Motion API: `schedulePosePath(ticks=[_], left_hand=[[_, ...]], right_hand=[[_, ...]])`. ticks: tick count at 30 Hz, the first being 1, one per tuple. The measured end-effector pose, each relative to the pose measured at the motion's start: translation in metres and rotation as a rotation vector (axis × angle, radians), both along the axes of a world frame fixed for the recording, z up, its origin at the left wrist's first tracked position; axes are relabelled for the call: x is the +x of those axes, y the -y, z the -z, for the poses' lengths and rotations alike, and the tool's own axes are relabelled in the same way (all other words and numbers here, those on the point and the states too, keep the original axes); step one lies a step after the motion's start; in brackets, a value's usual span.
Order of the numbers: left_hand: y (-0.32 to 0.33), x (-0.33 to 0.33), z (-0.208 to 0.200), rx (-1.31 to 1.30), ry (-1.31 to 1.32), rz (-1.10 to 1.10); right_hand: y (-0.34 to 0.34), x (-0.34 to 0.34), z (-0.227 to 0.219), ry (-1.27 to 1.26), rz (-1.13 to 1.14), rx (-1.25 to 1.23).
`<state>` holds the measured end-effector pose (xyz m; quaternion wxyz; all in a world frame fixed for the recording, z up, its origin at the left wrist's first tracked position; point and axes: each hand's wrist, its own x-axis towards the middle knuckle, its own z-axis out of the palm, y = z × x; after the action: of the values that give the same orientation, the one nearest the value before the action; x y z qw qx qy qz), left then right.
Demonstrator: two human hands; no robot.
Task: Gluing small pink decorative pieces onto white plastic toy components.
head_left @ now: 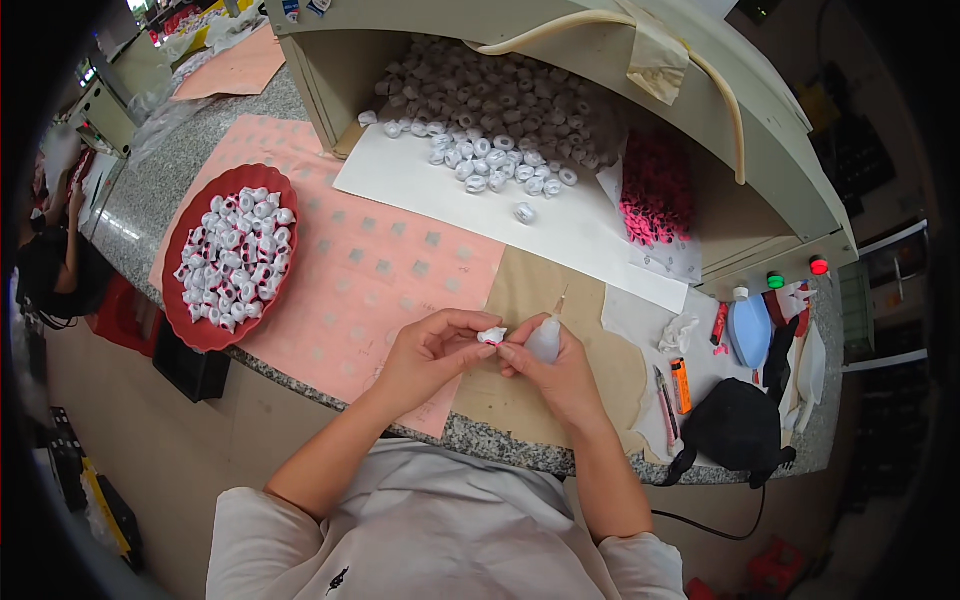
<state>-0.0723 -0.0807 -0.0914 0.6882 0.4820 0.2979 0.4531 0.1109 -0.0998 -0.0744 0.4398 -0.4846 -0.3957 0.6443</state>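
My left hand (430,350) pinches a small white piece (491,337) with a pink part in it, held above the worktable. My right hand (565,385) is closed around a small squeeze bottle (544,342) with a thin needle tip pointing up and away. Its thumb and fingertip also reach the right side of the white piece. Beneath both hands lie a brown paper sheet (530,285) and a pink printed sheet (350,255). To the left, a red scalloped basin (188,205) holds many similar white pieces with pink in them.
A hooded booth (740,120) stands ahead, with a heap of white pieces (495,165) and a pile of small pink parts (655,195) inside. At right are an orange box cutter (681,386), pens, a blue dish (750,330) and a black bag (730,425).
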Motion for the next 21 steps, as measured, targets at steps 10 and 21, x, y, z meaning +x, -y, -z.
schedulePosePath(ticks=[10, 21], left_hand=[[-0.0023, 0.0075, 0.0016, -0.029, 0.029, 0.007], [-0.0064, 0.0052, 0.009, -0.059, 0.098, 0.12]], right_hand=[[-0.0012, 0.0034, -0.0017, 0.087, -0.039, 0.111], [0.0016, 0.0023, 0.0047, 0.128, 0.007, 0.231]])
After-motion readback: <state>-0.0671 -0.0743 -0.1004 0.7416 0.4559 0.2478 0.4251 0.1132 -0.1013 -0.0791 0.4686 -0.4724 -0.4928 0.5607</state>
